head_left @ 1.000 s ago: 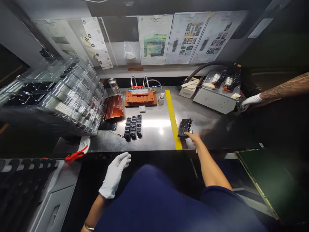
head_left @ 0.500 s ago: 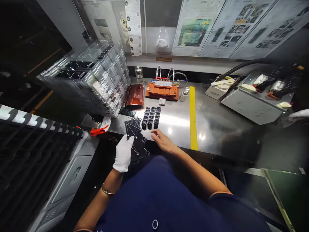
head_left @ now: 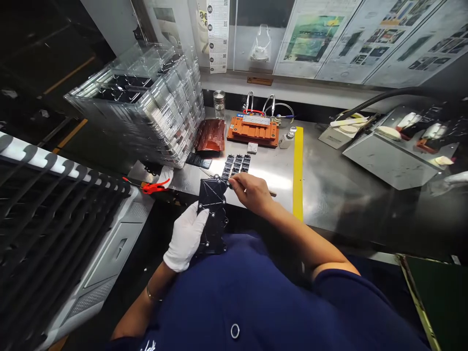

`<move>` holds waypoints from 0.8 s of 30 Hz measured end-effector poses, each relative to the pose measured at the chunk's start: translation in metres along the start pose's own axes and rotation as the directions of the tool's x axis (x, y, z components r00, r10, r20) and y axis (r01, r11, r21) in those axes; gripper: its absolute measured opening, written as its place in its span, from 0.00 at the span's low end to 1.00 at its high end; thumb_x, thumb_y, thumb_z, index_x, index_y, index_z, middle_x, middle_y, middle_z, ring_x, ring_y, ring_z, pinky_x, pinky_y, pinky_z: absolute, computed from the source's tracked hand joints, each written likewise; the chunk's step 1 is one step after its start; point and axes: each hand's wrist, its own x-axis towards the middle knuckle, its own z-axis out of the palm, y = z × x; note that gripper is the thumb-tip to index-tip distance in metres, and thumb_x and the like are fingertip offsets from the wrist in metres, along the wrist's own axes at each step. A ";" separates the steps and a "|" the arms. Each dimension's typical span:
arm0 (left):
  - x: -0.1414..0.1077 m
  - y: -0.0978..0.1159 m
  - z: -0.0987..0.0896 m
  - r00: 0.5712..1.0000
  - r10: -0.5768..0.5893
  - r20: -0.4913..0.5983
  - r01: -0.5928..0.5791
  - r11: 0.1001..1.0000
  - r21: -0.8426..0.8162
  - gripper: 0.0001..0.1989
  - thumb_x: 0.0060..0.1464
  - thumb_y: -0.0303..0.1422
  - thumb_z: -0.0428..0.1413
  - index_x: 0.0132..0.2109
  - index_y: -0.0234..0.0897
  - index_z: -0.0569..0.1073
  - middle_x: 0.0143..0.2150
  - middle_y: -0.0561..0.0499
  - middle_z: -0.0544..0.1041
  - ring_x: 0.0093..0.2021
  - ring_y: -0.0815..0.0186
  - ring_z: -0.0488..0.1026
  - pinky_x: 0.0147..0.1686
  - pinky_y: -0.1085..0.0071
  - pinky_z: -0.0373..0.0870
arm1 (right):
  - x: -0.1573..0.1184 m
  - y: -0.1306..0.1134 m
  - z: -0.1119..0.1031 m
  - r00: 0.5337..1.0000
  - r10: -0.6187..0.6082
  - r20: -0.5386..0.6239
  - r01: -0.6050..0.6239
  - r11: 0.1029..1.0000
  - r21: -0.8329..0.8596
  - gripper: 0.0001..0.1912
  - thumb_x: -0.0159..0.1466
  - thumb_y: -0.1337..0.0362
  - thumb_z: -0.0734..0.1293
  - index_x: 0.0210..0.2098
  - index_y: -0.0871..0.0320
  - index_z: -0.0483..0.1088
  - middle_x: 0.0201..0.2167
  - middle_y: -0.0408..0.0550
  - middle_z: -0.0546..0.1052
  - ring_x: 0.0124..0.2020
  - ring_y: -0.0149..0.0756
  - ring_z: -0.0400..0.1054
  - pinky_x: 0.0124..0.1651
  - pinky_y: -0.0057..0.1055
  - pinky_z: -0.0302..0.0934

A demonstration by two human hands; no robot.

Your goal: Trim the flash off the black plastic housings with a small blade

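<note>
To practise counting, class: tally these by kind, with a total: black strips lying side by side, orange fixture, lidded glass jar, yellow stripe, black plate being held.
Black strips: 3
Orange fixture: 1
Lidded glass jar: 1
Yellow stripe: 1
Held black plate: 1
Total: 7

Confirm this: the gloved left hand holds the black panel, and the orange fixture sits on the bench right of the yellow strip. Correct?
Not quite. The head view shows the orange fixture left of the yellow strip, on the bench; the gloved left hand does hold the black panel.
</note>
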 end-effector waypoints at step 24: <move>-0.002 0.001 0.000 0.998 0.059 -0.001 -0.059 0.998 0.002 0.22 0.54 0.43 0.59 0.52 0.35 0.78 0.47 0.45 0.81 0.47 0.58 0.77 0.51 0.65 0.71 | 0.003 -0.009 -0.005 0.989 -0.038 -0.142 0.015 0.987 -0.157 0.19 0.71 0.58 0.58 0.27 0.57 0.69 0.24 0.46 0.76 0.27 0.31 0.67 0.30 0.29 0.51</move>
